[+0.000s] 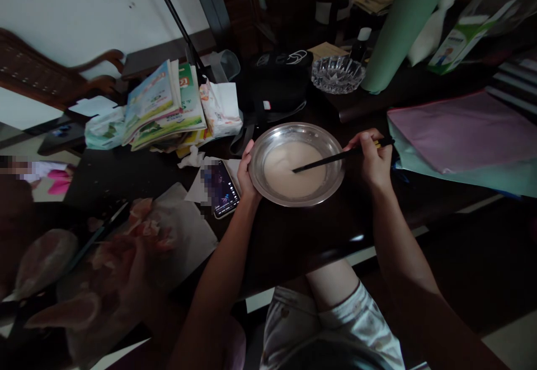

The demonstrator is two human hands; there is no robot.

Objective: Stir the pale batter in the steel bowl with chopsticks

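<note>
While the dark wooden table (302, 235) stretched beneath both hands, a pink zip folder (461, 132) lay to the right of the right hand (375, 157). Between the two hands was the stainless-steel bowl (297, 201), the left hand (246, 171) clasping its left rim. Pale, milky liquid (289, 185) covered the bowl's bottom. A lit smartphone (224, 191) lay just left of the left hand. The right hand pinched black, gold-ended chopsticks (323, 162), which slanted leftward from that grip into the liquid.

Milky off-white liquid (293, 184) hides the tips of slim black chopsticks (325, 160); the view's top edge crops a pale-green cylinder (405, 26).
</note>
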